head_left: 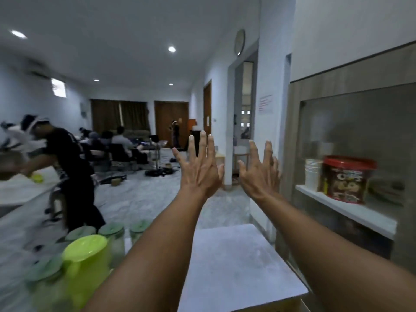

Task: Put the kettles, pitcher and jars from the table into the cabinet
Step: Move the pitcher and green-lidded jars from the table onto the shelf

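Observation:
Both my hands are raised in front of me with fingers spread, holding nothing: my left hand (199, 165) and my right hand (258, 172) side by side, backs toward me. Below them stands a white table (236, 266). At its left end is a lime-green pitcher (86, 264) with a lid, and around it several clear jars with green lids (112, 235), partly hidden by my left forearm. The wooden cabinet (351, 122) is on the right, its open shelf (346, 208) level with my right wrist.
On the cabinet shelf stand a red-lidded snack tub (347, 179) and stacked white cups (313, 172). A person in black (69, 167) bends over a counter at the left. Seated people and floor clutter fill the far room.

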{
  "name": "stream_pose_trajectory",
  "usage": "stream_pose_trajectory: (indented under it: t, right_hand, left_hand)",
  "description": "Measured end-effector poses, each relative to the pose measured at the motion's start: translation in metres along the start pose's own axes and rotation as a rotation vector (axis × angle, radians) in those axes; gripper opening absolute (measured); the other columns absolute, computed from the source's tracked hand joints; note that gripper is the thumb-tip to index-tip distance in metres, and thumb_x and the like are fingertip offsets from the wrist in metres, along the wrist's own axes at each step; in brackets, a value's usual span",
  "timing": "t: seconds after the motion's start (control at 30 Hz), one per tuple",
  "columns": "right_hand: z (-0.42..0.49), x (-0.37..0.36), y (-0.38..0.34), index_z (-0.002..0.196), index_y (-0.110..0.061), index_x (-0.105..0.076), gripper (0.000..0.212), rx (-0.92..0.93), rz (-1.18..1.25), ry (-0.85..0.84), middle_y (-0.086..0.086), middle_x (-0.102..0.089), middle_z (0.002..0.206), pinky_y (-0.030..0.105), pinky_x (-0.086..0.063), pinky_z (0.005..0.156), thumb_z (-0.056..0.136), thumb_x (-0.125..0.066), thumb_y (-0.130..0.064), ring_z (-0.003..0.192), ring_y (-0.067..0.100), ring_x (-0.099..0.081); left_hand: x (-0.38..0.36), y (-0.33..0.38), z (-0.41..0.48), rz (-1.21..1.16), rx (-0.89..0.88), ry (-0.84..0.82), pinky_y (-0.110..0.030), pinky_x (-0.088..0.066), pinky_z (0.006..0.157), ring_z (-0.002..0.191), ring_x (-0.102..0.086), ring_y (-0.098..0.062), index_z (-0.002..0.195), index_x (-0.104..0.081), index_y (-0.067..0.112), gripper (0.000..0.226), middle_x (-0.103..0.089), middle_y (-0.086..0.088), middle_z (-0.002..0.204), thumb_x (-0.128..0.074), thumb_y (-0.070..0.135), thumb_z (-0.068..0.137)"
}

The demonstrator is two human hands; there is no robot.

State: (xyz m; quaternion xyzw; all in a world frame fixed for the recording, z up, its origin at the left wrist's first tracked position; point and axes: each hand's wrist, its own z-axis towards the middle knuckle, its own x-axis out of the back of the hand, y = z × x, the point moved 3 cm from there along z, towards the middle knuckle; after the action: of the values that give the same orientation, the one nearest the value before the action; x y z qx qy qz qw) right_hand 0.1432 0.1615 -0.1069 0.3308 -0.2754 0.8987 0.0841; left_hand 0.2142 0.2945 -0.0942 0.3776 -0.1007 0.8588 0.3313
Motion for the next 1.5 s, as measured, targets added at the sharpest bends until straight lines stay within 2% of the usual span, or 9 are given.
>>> stream_pose_trajectory:
  t: [0.5, 0.63, 0.73, 0.87, 0.97, 1.07, 1.13, 1.33, 1.5]
  right_hand:
    - [-0.082, -0.177, -0.113, 0.154, -0.033, -0.017, 0.062, 0.341, 0.217, -0.54, 0.005, -0.002, 0.166, 0.057, -0.031, 0.109, 0.098, -0.039, -0.049, 0.144, 0.038, -0.025]
    - [-0.126, -0.233, -0.141, 0.153, -0.03, -0.023, 0.059, 0.361, 0.252, -0.708, 0.007, -0.01, 0.164, 0.053, -0.036, 0.107, 0.099, -0.04, -0.047, 0.141, 0.039, -0.031]
    - [-0.16, -0.283, -0.171, 0.144, -0.019, -0.036, 0.054, 0.354, 0.261, -0.82, 0.011, -0.028, 0.156, 0.05, -0.04, 0.102, 0.098, -0.042, -0.046, 0.133, 0.04, -0.041]
    - [-0.204, -0.351, -0.214, 0.124, -0.011, -0.052, 0.047, 0.252, 0.267, -0.983, 0.015, -0.053, 0.132, 0.046, -0.046, 0.095, 0.097, -0.044, -0.049, 0.119, 0.038, -0.053]
    - [-0.225, -0.389, -0.239, 0.125, -0.009, -0.054, 0.056, 0.09, 0.292, -1.057, 0.017, -0.057, 0.13, 0.041, -0.045, 0.092, 0.095, -0.044, -0.056, 0.12, 0.037, -0.054]
    - [-0.241, -0.419, -0.258, 0.112, -0.01, -0.063, 0.071, -0.127, 0.364, -1.117, 0.015, -0.065, 0.117, 0.038, -0.043, 0.083, 0.085, -0.044, -0.073, 0.111, 0.037, -0.059]
    - [-0.249, -0.431, -0.267, 0.097, -0.012, -0.066, 0.068, -0.217, 0.469, -1.103, 0.009, -0.069, 0.102, 0.037, -0.046, 0.08, 0.079, -0.051, -0.076, 0.1, 0.032, -0.062]
    - [-0.254, -0.438, -0.279, 0.083, -0.022, -0.074, 0.02, -0.319, 0.748, -0.953, -0.01, -0.072, 0.082, 0.024, -0.045, 0.07, 0.087, -0.068, -0.041, 0.081, 0.009, -0.063]
    - [-0.254, -0.442, -0.283, 0.075, -0.013, -0.072, 0.017, -0.373, 0.848, -0.906, -0.005, -0.064, 0.068, 0.027, -0.044, 0.067, 0.086, -0.068, -0.024, 0.066, 0.009, -0.054]
  left_hand:
    - [-0.018, -0.168, -0.117, 0.258, 0.636, -0.22, -0.072, -0.005, 0.113, 0.153, -0.003, -0.033, 0.158, 0.002, 0.013, 0.078, 0.006, -0.003, 0.168, -0.033, 0.052, 0.1]
    - [-0.034, -0.225, -0.158, 0.288, 0.752, -0.27, -0.072, -0.009, 0.112, 0.151, -0.012, -0.032, 0.157, -0.012, 0.012, 0.072, -0.004, -0.004, 0.167, -0.035, 0.049, 0.1]
    - [-0.051, -0.276, -0.185, 0.269, 0.85, -0.335, -0.07, -0.009, 0.112, 0.149, -0.017, -0.031, 0.153, -0.025, 0.013, 0.066, -0.008, -0.008, 0.166, -0.039, 0.048, 0.099]
    - [-0.079, -0.351, -0.226, 0.203, 1.01, -0.466, -0.068, -0.014, 0.113, 0.145, -0.027, -0.034, 0.144, -0.037, 0.012, 0.057, -0.018, -0.013, 0.161, -0.043, 0.046, 0.099]
    - [-0.103, -0.399, -0.248, 0.092, 1.16, -0.533, -0.062, -0.024, 0.112, 0.135, -0.042, -0.035, 0.138, -0.044, 0.012, 0.052, -0.039, -0.012, 0.147, -0.045, 0.046, 0.098]
    - [-0.131, -0.439, -0.261, -0.153, 1.382, -0.461, -0.054, -0.038, 0.107, 0.125, -0.051, -0.037, 0.13, -0.052, 0.009, 0.055, -0.051, -0.014, 0.136, -0.052, 0.051, 0.093]
    - [-0.149, -0.454, -0.267, -0.308, 1.485, -0.392, -0.049, -0.047, 0.099, 0.117, -0.057, -0.039, 0.122, -0.059, 0.005, 0.06, -0.06, -0.018, 0.127, -0.058, 0.054, 0.088]
    - [-0.19, -0.479, -0.269, -0.521, 1.596, -0.292, -0.038, -0.049, 0.084, 0.11, -0.062, -0.039, 0.11, -0.069, 0.0, 0.056, -0.068, -0.019, 0.116, -0.057, 0.051, 0.09]
    - [-0.202, -0.478, -0.264, -0.526, 1.577, -0.255, -0.039, -0.048, 0.088, 0.111, -0.06, -0.04, 0.105, -0.071, 0.004, 0.042, -0.068, -0.02, 0.116, -0.054, 0.041, 0.096]
